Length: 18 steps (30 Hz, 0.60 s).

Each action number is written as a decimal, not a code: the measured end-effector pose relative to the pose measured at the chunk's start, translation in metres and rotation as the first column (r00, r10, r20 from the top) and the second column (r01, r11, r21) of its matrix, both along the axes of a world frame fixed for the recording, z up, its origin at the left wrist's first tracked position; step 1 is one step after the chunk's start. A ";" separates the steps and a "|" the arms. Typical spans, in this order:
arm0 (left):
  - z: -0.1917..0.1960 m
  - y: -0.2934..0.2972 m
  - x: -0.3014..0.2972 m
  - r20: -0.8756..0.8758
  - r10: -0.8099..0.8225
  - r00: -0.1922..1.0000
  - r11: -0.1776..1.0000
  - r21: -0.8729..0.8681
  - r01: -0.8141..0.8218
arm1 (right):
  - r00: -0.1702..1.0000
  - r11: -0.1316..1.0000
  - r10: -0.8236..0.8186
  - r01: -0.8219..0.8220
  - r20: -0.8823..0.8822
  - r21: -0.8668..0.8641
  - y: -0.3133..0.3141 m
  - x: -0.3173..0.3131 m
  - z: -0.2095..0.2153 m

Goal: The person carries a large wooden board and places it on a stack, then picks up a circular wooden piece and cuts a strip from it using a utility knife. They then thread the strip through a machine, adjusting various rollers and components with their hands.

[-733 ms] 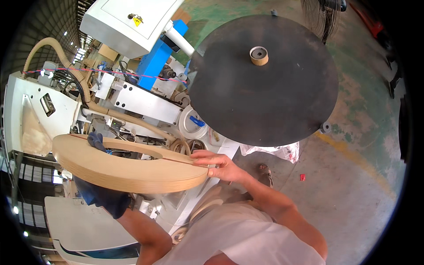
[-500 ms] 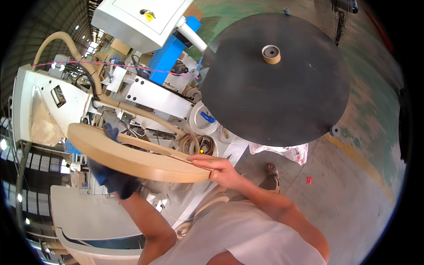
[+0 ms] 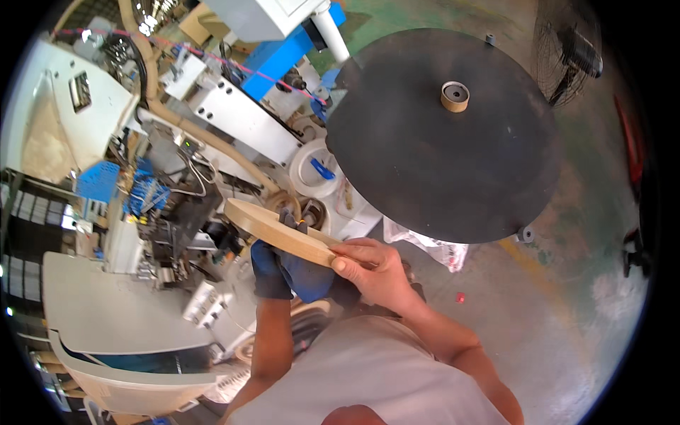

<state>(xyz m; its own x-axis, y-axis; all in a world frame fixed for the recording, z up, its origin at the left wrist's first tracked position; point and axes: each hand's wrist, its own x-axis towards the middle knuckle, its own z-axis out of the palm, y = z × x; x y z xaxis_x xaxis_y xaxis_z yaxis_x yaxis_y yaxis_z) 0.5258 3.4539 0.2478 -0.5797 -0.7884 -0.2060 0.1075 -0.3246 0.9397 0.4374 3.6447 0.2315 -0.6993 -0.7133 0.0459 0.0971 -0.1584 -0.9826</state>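
Note:
A tan roll of edge-banding tape (image 3: 273,225) is held tilted, seen nearly edge-on, in front of my chest. My right hand (image 3: 375,273), bare, grips its near right rim with the thumb on top. My left hand (image 3: 287,273), in a dark blue glove, supports the roll from underneath. The roll sits between me and a large black round turntable (image 3: 439,142), which has a small tan cardboard core (image 3: 455,95) on its centre.
A white and blue machine (image 3: 234,106) with hoses and cables fills the upper left. A white bucket (image 3: 316,168) stands beside the turntable. A grey panel (image 3: 113,312) lies lower left. A standing fan (image 3: 570,53) is upper right on the green concrete floor (image 3: 567,304).
The roll has tipped from a broad, flat view to nearly edge-on and moved right, closer to the turntable. Both hands came together under it. My head view has shifted toward the turntable.

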 end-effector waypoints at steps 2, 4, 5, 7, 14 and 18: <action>-0.017 -0.001 0.004 0.001 -0.018 1.000 0.998 0.066 0.018 | 0.993 0.994 0.107 -0.109 0.052 0.033 0.010 -0.009 0.010; -0.035 -0.003 0.003 -0.012 -0.037 0.999 0.992 0.122 0.038 | 0.967 0.970 0.237 -0.242 0.096 0.036 0.027 -0.015 0.012; -0.040 -0.005 0.004 -0.015 -0.039 0.999 0.990 0.137 0.040 | 0.950 0.957 0.285 -0.289 0.125 0.011 0.033 -0.016 0.009; -0.047 -0.005 0.003 -0.023 -0.058 0.998 0.984 0.168 0.061 | 0.917 0.933 0.359 -0.356 0.174 -0.049 0.047 -0.017 -0.006; -0.041 -0.020 0.010 -0.011 -0.058 0.998 0.983 0.174 0.059 | 0.881 0.904 0.402 -0.338 0.250 -0.260 0.054 -0.002 -0.035; -0.023 -0.027 0.006 -0.020 -0.035 0.999 0.989 0.145 0.038 | 0.918 0.916 0.340 -0.274 0.206 -0.292 0.044 0.004 -0.040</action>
